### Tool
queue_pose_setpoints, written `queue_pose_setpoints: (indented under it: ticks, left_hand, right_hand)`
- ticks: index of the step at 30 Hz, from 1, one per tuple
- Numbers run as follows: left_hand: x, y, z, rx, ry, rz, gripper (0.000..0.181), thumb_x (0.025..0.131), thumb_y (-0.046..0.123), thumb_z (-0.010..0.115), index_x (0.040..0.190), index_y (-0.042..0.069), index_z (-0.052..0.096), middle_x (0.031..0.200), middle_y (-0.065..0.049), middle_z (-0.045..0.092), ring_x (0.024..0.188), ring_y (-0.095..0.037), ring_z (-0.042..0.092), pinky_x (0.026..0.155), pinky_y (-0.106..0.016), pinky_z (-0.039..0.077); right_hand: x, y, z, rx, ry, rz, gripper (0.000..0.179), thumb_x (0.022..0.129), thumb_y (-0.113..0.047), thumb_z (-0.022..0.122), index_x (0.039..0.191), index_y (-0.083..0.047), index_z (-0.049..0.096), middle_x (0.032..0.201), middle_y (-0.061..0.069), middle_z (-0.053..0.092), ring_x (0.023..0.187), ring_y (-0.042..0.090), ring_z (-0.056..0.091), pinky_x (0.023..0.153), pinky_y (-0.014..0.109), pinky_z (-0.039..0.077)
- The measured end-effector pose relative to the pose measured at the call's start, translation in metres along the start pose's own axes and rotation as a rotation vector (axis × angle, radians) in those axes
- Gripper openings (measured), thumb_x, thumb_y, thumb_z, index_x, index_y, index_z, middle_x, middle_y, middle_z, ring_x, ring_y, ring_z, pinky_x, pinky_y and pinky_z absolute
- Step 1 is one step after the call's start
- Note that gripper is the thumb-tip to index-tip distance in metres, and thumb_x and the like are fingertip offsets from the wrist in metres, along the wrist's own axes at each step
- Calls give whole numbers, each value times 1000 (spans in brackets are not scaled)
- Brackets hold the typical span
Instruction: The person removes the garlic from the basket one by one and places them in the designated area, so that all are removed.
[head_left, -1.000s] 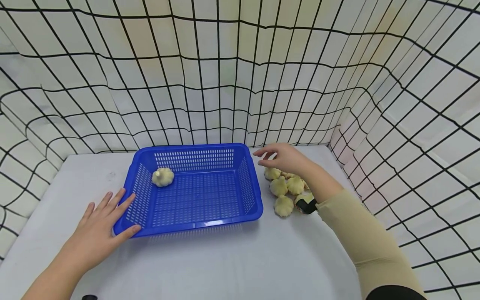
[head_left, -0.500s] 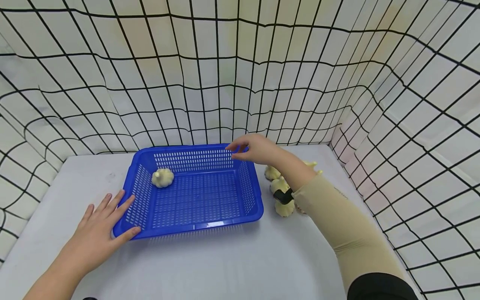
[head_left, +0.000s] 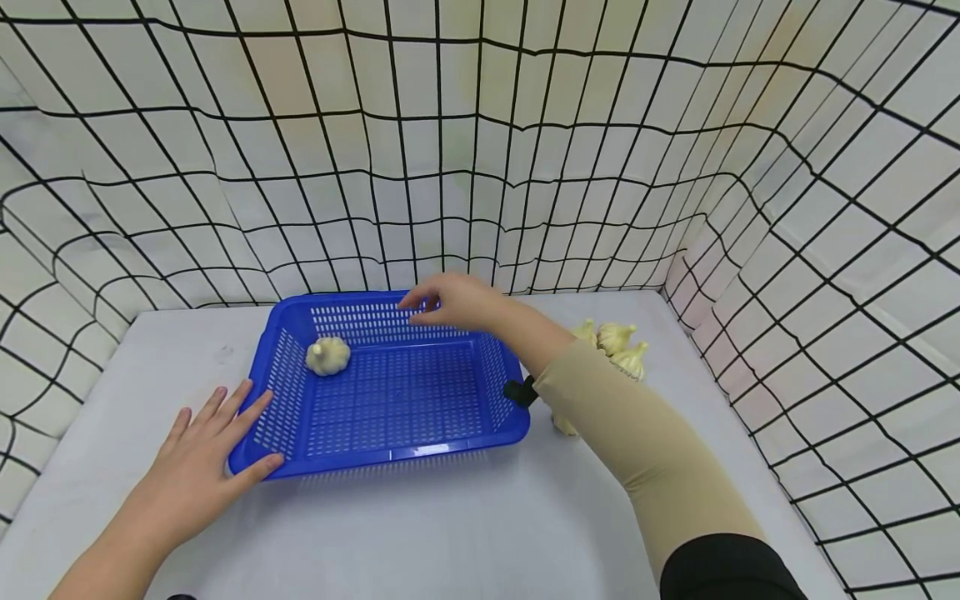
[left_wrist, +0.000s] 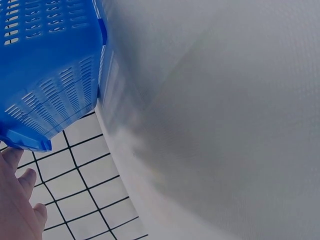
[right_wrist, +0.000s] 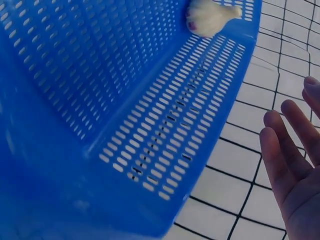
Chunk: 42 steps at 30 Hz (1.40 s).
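A blue plastic basket (head_left: 337,462) with slotted walls stands on the white tabletop. One garlic bulb (head_left: 327,356) lies inside at its left end; the right wrist view shows this garlic bulb (right_wrist: 212,17) against the basket wall. My left hand (head_left: 202,454) rests on the basket's left rim with fingers spread and straight. My right hand (head_left: 457,302) hovers over the back part of the basket. In the right wrist view its fingers (right_wrist: 274,155) are relaxed, with nothing held. Only fingers of the left hand (left_wrist: 20,192) show in the left wrist view, at the basket's edge.
Several garlic bulbs (head_left: 617,337) sit right of the basket, partly hidden by the right forearm and sleeve (head_left: 637,450). Black wire mesh (head_left: 457,179) over white cloth walls in the table at the back and sides.
My right hand has moved left, from above the garlic pile to over the basket, its forearm now covering more of the pile. The left hand, basket and bulb inside have stayed put.
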<state>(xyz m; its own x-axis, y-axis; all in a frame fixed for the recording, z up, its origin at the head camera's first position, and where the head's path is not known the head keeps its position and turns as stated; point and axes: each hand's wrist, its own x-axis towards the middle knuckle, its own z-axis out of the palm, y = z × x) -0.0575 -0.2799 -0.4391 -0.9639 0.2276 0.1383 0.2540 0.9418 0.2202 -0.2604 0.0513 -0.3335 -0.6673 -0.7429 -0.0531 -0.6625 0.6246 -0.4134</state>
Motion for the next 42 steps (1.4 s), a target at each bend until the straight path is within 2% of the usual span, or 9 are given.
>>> queue_pose_setpoints:
  ticks: [5, 9, 14, 21, 28, 35, 42]
  left_hand:
    - [-1, 0, 0, -6, 7, 3, 89, 92, 54, 62, 159, 14, 20, 163, -23, 15, 150, -37, -9, 113, -51, -24]
    - [-1, 0, 0, -6, 5, 4, 89, 92, 54, 62, 159, 14, 20, 163, -22, 13, 150, -36, -10, 113, -51, -23]
    - [-1, 1, -1, -5, 3, 1, 88, 92, 54, 62, 159, 15, 20, 163, -22, 13, 150, -37, -9, 113, -51, -23]
    - [-1, 2, -2, -6, -19, -12, 88, 92, 55, 62, 159, 12, 23, 164, -22, 13, 151, -36, -10, 114, -51, -22]
    - [0, 2, -3, -1, -23, -13, 88, 92, 56, 62, 158, 11, 24, 163, -22, 14, 151, -35, -11, 114, -52, -23]
    - [1, 1, -3, -5, -16, -7, 88, 92, 55, 62, 158, 12, 24, 163, -22, 15, 151, -38, -7, 114, -53, -21]
    - [0, 0, -3, -1, -20, -13, 89, 92, 56, 62, 159, 13, 23, 163, -23, 16, 151, -38, -7, 114, -53, -22]
  right_hand:
    - [18, -8, 15, -13, 7, -88, 32, 97, -31, 65, 129, -25, 68, 128, -7, 65, 104, 4, 61, 89, 22, 49]
    - [30, -14, 27, -29, -13, -120, 33, 98, -30, 65, 130, -25, 67, 130, -6, 64, 104, 3, 60, 88, 19, 48]
    - [43, -24, 37, -91, -48, -125, 34, 99, -30, 62, 133, -25, 65, 131, -7, 64, 108, 6, 60, 90, 19, 47]
    - [62, -35, 53, -155, -114, -105, 38, 99, -35, 62, 136, -26, 62, 135, -11, 61, 118, 7, 57, 100, 19, 43]
    - [81, -43, 68, -221, -122, -133, 36, 100, -36, 60, 136, -29, 61, 135, -15, 60, 122, 4, 54, 103, 17, 40]
    - [94, -52, 79, -246, -168, -78, 38, 100, -40, 59, 137, -34, 59, 141, -18, 54, 135, 1, 42, 112, 19, 31]
    - [102, -58, 88, -286, -185, -94, 42, 99, -40, 60, 140, -35, 56, 144, -15, 52, 136, 3, 41, 113, 20, 31]
